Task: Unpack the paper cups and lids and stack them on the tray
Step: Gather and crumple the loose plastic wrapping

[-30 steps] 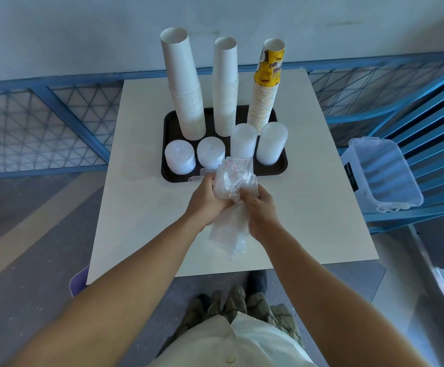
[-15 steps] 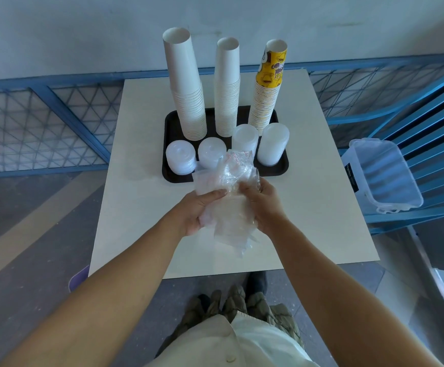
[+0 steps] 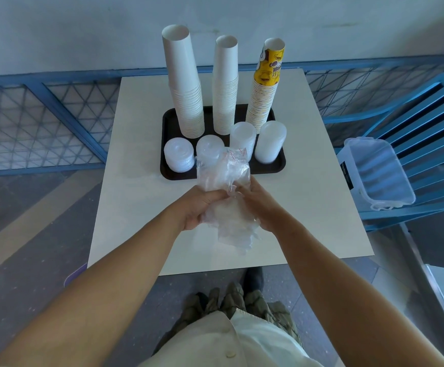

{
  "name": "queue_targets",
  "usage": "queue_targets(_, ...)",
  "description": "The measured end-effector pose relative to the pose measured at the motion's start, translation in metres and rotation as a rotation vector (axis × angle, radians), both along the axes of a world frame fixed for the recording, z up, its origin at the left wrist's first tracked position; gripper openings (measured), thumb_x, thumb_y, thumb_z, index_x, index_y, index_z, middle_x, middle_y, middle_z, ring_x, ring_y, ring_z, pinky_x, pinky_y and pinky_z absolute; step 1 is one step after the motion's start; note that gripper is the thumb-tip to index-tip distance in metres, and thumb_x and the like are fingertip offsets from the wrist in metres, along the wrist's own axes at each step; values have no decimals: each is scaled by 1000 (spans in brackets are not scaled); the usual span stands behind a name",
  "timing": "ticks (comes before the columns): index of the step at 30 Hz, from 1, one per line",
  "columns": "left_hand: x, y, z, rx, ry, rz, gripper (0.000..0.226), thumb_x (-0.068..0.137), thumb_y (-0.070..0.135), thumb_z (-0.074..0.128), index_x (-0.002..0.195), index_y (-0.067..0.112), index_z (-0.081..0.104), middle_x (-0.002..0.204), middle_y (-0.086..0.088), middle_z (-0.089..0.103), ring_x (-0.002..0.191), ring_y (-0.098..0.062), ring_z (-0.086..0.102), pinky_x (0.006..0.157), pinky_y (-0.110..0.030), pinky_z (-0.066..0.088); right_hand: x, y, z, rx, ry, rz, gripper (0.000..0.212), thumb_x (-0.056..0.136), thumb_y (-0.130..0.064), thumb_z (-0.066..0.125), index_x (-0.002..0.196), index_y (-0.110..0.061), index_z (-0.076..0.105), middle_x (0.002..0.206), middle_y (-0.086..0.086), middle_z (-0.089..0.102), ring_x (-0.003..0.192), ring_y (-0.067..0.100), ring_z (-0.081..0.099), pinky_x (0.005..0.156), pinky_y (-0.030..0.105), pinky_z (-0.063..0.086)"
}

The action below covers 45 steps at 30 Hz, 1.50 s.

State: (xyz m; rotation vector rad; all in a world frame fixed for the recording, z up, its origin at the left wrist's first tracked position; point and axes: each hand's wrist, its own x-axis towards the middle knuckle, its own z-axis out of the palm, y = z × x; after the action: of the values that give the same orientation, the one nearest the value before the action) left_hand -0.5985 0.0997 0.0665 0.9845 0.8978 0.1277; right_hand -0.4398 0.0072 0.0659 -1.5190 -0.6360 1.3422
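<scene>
The crumpled clear plastic wrapper (image 3: 227,210) is bunched between both hands over the near half of the counter (image 3: 308,186), just in front of the black tray (image 3: 278,166). The left hand (image 3: 195,207) grasps it from the left with its fingers curled round the bundle. The right hand (image 3: 259,205) grips it from the right, fingers bent into the plastic. The wrapper's upper end carries red print and rises in front of the tray's near edge, covering part of two lid stacks. Its lower end hangs loose below the hands.

Three tall cup stacks stand upright along the far side of the tray: a wide white stack (image 3: 185,86), a narrower white stack (image 3: 225,86), and a leaning stack topped by a yellow printed cup (image 3: 264,88). In front of them is a row of four translucent lid stacks. There is a low one at the left (image 3: 179,158), a second low one (image 3: 208,148), a taller third (image 3: 243,135) and a tall fourth at the right (image 3: 270,141).

To the right of the counter, a clear plastic box (image 3: 378,173) rests on a blue slatted chair (image 3: 427,123). A blue mesh railing (image 3: 30,123) runs behind the counter, below a pale wall (image 3: 83,27).
</scene>
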Motion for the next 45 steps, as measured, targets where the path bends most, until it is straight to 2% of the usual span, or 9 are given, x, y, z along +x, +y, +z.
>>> queue_targets(5,-2,-3,1,-6,-51,33,45,90,26,83,132,14,71,130,-17,72,122,-36,69,104,-57,53,-1,-9,5,-92,7,-152,36,99,-46,65,108,-13,74,96,9,79,88,25,76,75,36,60)
queue_targets(12,-14,-15,18,-195,-125,49,45,91,47,66,125,18,71,120,-10,73,97,-23,72,75,-33,58,-13,-13,9,-106,-451,-215,26,94,-37,71,76,-21,63,65,-8,62,58,6,56,54,21,43)
queue_targets(16,-10,-29,24,-98,-127,77,75,76,62,80,135,15,70,130,-12,73,114,-29,73,98,-47,59,-19,-17,12,-40,-578,-193,23,97,-29,67,78,-21,58,68,-7,60,61,4,53,50,13,37)
queue_targets(24,10,-46,22,161,-6,303,36,103,42,64,125,14,73,116,-6,79,110,-27,75,98,-44,58,-6,-38,12,-17,-115,-172,61,89,-74,56,105,-18,75,103,11,77,101,31,74,92,52,60)
queue_targets(29,35,-67,28,187,27,287,43,100,49,66,119,12,75,109,-9,80,104,-28,77,96,-42,57,15,-48,13,-101,-269,-202,30,95,-44,65,87,-15,73,76,1,74,74,23,72,70,39,60)
queue_targets(33,40,-78,35,133,9,199,41,91,42,80,108,6,77,86,-7,75,72,-20,71,72,-33,56,35,-54,20,-67,-374,-161,26,96,-39,65,84,-16,70,76,4,73,69,17,67,70,44,58)
queue_targets(37,40,-88,30,137,-14,281,40,87,24,86,121,6,76,117,-15,78,111,-32,75,105,-50,56,43,-64,29,22,-207,-23,23,101,-38,63,100,-19,75,92,6,79,90,26,76,84,50,63)
queue_targets(40,37,-94,31,143,-27,363,49,80,29,89,120,3,76,118,-20,76,112,-37,74,107,-55,54,44,-72,36,64,41,43,25,102,-32,65,108,-10,75,101,14,79,95,30,76,85,47,63)
queue_targets(45,22,-111,37,164,30,417,26,84,25,77,94,2,74,77,-8,71,70,-22,68,60,-24,53,34,-67,29,-19,-198,32,18,88,-36,73,91,-18,74,86,5,78,85,29,77,80,55,62)
